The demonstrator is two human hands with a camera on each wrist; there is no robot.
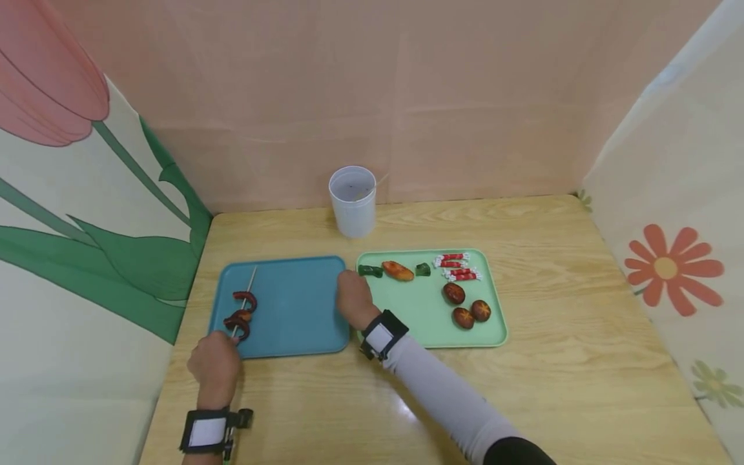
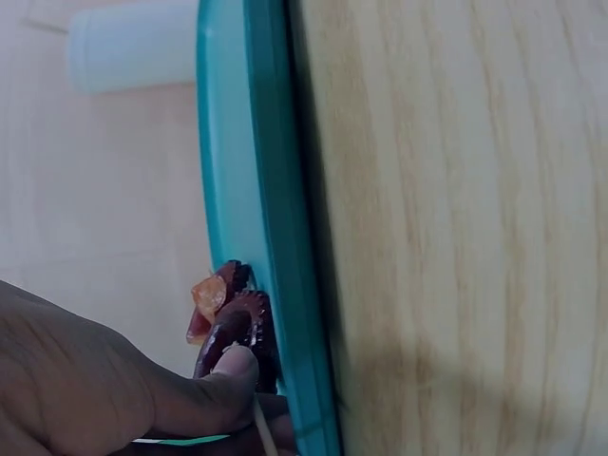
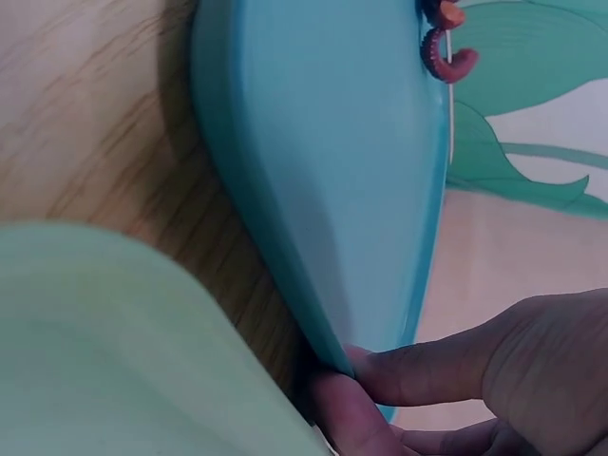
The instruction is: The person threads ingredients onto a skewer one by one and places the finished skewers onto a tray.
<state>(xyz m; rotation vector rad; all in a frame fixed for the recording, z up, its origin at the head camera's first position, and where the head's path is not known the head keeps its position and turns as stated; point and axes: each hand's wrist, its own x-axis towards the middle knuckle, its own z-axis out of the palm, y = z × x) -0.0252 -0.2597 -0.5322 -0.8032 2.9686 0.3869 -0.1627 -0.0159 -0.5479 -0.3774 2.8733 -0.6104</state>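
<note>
A bamboo skewer (image 1: pixel 252 279) threaded with dark red, curled, tentacle-like pieces (image 1: pixel 238 322) lies along the left side of the blue tray (image 1: pixel 302 313). My left hand (image 1: pixel 215 363) is at the tray's near left corner and pinches the skewer's lower end, as the thumb (image 2: pixel 237 366) over the thin stick shows. At the tray's right edge, my right hand (image 1: pixel 356 300) grips the rim between thumb and fingers; the right wrist view shows the thumb (image 3: pixel 418 370) on the inner side. An orange piece (image 2: pixel 209 296) sits between the dark ones.
Close on the right, a green tray (image 1: pixel 407 323) holds green pieces, an orange-brown piece (image 1: pixel 398 270), red-and-white wrapped sticks (image 1: pixel 462 274) and brown mushroom caps (image 1: pixel 463 318). Behind the trays stands a white cup (image 1: pixel 354 216) with a thin stick in it, near the back wall.
</note>
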